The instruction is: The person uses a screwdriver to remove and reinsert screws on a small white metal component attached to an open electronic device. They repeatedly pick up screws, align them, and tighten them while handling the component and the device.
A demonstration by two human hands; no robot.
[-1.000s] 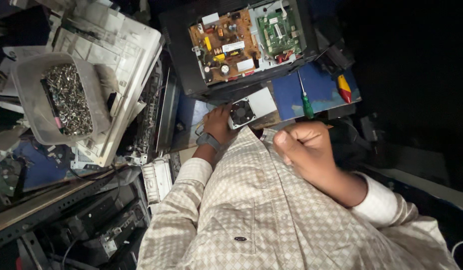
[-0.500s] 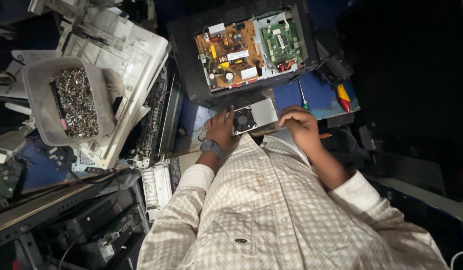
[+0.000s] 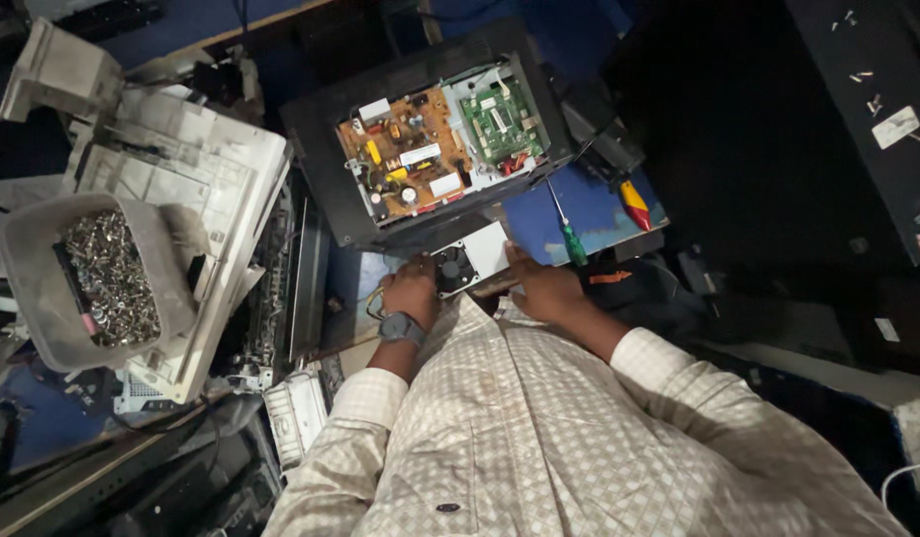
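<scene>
White fan unit (image 3: 470, 265) gripped by left hand (image 3: 412, 290), right hand (image 3: 539, 288).

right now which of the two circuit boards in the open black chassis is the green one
The smaller circuit board on the right side of the black chassis is green; the larger circuit board beside it is orange-brown.

The shirt (image 3: 579, 447) is cream with a fine checked pattern. The fan unit (image 3: 470, 264) is white around a black fan. One circuit board (image 3: 405, 154) is orange-brown, the other (image 3: 500, 119) green. The screwdriver (image 3: 574, 242) has a green handle. The bench (image 3: 604, 214) is blue. The tub (image 3: 42, 298) is grey, filled with silver screws (image 3: 107, 278).
</scene>
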